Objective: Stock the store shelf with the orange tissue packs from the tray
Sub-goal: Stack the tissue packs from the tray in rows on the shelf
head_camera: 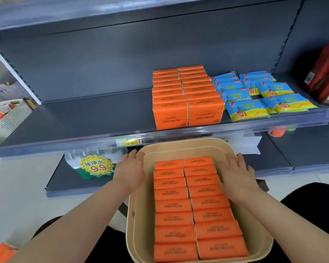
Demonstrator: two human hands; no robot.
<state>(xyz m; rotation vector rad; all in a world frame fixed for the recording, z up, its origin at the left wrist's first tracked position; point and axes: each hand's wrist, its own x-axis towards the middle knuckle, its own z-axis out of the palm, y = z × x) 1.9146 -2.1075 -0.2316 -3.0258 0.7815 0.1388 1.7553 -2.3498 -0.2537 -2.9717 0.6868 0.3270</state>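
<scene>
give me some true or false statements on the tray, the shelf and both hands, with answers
1. The tray holds orange packs in two columns. True.
2. The blue packs sit left of the orange stack on the shelf. False: they sit to its right.
3. The left hand rests at the tray's left rim. True.
4. The right hand lifts a pack clear of the tray. False: its fingers lie straight, holding nothing.
</scene>
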